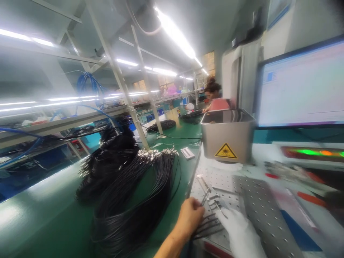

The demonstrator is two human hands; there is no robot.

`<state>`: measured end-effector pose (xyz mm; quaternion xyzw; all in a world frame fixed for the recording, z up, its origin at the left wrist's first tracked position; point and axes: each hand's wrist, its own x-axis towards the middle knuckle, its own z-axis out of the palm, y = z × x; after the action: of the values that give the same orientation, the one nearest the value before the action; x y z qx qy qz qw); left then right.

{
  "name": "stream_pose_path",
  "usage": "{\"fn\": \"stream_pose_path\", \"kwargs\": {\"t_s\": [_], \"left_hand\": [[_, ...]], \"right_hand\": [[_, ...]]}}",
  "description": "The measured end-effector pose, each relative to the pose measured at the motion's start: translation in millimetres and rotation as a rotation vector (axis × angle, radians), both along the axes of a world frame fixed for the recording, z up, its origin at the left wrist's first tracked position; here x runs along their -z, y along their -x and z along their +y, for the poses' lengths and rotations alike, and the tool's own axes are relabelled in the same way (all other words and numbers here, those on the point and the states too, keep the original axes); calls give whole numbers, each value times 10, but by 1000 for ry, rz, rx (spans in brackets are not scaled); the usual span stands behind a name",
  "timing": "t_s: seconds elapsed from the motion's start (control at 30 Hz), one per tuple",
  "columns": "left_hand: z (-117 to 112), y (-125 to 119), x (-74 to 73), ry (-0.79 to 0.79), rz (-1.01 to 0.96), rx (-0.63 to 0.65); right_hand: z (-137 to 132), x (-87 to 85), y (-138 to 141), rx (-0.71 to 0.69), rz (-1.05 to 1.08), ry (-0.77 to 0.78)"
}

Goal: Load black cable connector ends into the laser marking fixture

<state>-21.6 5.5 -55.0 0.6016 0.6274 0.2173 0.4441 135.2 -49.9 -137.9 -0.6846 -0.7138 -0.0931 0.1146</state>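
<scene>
My left hand [191, 215], bare, is closed with its fingertips pinched at a thin black cable [204, 199] beside a small metal fixture [213, 196]. Wearing a white glove, my right hand [239, 229] reaches in from the lower right. Its fingers are drawn together at small metal connector ends [220, 208] by the fixture; blur hides exactly what they grip. Several black cables [205, 226] run between the two hands. Under them lies a perforated metal plate [263, 204].
Left of my hands, a large bundle of black cables [139, 204] with silvery ends lies on the green table [53, 218]. Ahead stands a metal box [228, 138] with a yellow laser warning sign. A monitor [301, 86] is at right. Another person [215, 96] sits farther back.
</scene>
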Motion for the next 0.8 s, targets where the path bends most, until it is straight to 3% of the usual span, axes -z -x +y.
{"fn": "stream_pose_path", "kwargs": {"t_s": [0.23,0.43,0.6,0.8], "left_hand": [[120,-155,-109,-97,131,147],[109,-191,-87,-96,214,198],[133,-209,-62,-72,262,244],[238,-237,17,-63,298,306]], "right_hand": [[84,137,-8,5,16,81],[91,289,-46,-30,20,40],[2,130,-29,1,18,-110],[-33,-95,-46,-56,-99,-217]]}}
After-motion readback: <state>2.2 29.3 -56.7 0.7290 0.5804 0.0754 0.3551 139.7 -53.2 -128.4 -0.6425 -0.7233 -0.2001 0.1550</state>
